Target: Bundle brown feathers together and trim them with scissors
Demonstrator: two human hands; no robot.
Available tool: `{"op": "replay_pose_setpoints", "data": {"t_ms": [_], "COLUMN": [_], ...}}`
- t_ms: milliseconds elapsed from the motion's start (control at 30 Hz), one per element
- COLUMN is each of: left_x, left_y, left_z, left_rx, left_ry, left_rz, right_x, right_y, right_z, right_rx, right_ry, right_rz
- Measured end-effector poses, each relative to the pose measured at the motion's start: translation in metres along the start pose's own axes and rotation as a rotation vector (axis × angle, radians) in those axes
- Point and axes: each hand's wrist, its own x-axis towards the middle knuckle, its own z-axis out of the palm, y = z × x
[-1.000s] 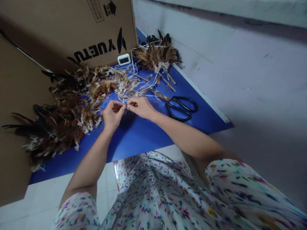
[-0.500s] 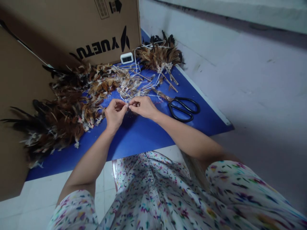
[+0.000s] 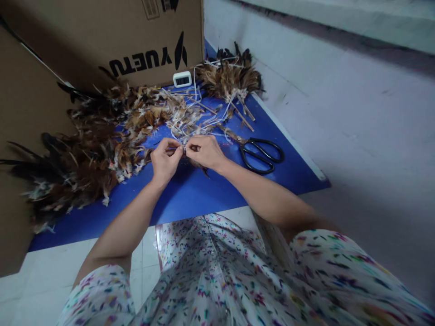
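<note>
Over the blue table, my left hand (image 3: 165, 158) and my right hand (image 3: 205, 151) meet with fingertips pinched together. Between them is the pale quill end of a small tuft of feathers (image 3: 200, 167), whose brown tips show below my right hand. My fingers cover most of the tuft. White plastic string (image 3: 210, 121) lies in loops just beyond my hands. Right of my right hand rest scissors (image 3: 260, 154) with black handles, their blades pointing toward the string. Loose brown and black feathers (image 3: 91, 154) are heaped left of my left hand.
A feather bundle on sticks (image 3: 233, 79) lies at the back by the pale wall (image 3: 322, 99). Next to it stands a small white digital clock (image 3: 182, 79). Cardboard boxes (image 3: 84, 40) border the blue table (image 3: 190, 199) at the back and left.
Brown feather tips have come into sight below my right hand. Both hands stay close together, still pinching, with small finger movements. The camera view has shifted slightly.
</note>
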Motion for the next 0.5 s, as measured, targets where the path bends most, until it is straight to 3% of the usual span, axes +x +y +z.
{"op": "replay_pose_setpoints", "data": {"t_ms": [500], "left_x": [0.0045], "left_y": [-0.008], "left_z": [-0.0005], "left_rx": [-0.028], "left_ry": [0.069], "left_rz": [-0.033], "right_x": [-0.0062], "right_y": [-0.0054], "right_z": [-0.0049], "right_rx": [-0.44], "right_ry": [-0.087], "right_rz": [-0.364]}}
